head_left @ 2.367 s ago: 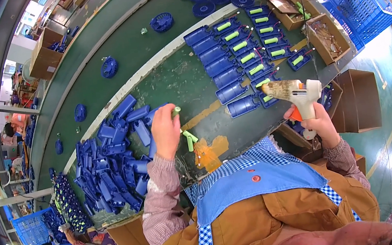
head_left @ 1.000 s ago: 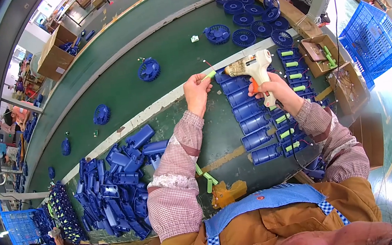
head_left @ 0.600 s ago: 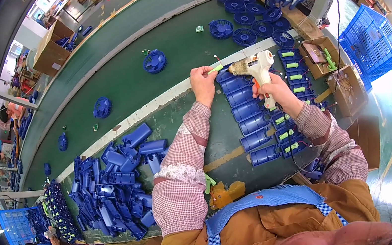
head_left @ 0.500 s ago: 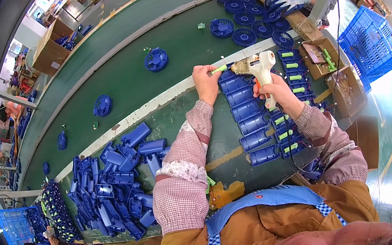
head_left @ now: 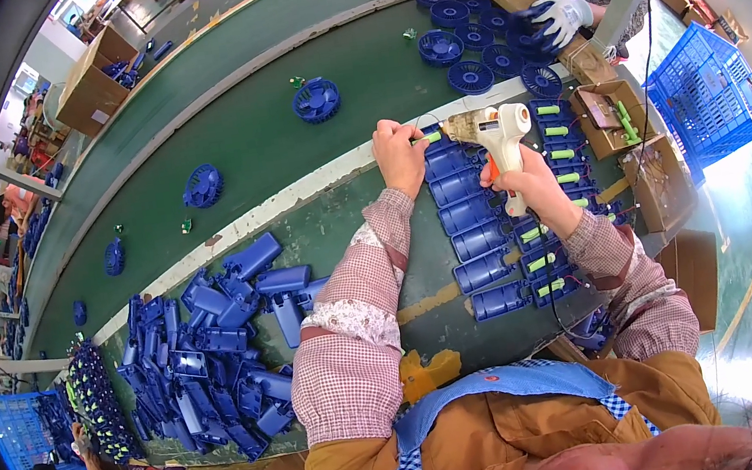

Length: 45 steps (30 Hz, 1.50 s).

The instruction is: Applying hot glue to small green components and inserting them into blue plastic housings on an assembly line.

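Green stick (head_left: 427,138) is in L hand (head_left: 400,157), pinched btwn thumb & fingers, by the far end of the row of blue shells (head_left: 467,215). R hand (head_left: 528,185) grips the glue gun (head_left: 502,140), nose aimed at L hand. Might burn L fingers b/c the tip is so near. Black cord (head_left: 554,306) hangs below R hand over some shells, so a tug could knock 'em crooked. L arm reaches fwd, back of hand up; R elbow is bent, fist round the handle.
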Tool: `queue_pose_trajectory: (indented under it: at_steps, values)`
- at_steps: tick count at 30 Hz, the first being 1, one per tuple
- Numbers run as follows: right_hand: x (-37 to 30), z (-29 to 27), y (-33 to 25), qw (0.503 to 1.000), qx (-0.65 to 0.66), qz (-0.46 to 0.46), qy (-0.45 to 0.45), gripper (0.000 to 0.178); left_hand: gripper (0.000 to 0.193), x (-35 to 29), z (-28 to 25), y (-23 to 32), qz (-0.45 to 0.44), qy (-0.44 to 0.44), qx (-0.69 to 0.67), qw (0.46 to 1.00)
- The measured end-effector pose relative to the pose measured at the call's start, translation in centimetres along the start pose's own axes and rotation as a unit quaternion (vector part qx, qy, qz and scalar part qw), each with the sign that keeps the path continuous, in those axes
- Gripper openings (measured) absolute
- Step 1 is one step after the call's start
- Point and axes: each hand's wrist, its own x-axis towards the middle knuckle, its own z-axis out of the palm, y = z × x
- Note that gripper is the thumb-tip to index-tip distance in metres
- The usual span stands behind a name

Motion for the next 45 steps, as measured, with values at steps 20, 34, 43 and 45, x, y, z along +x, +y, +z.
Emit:
queue_pose_trajectory:
  at_steps: [20,34,43,45]
  values:
    - [-0.7,-0.2,0.0,0.999,0.025,0.018,0.015,0.028,0.025,0.5,-0.4,-0.9,-0.035,-0.007,-0.074,0.997]
    - [0.0,-0.6,0.5,0.999,0.006,-0.036,-0.031,0.032,0.015,-3.9,-16.7,0.3,-0.135,-0.139,-0.156,0.969]
    - [-1.9,-0.2,-1.5,1.000,0.003,-0.012,-0.013,0.036,0.026,-12.7,-23.4,2.5,0.105,-0.342,0.120,0.926]
    - [-2.4,-0.2,-1.4,0.999,0.027,-0.013,-0.018,0.036,0.026,-14.2,-23.0,2.3,0.171,-0.363,0.146,0.904]
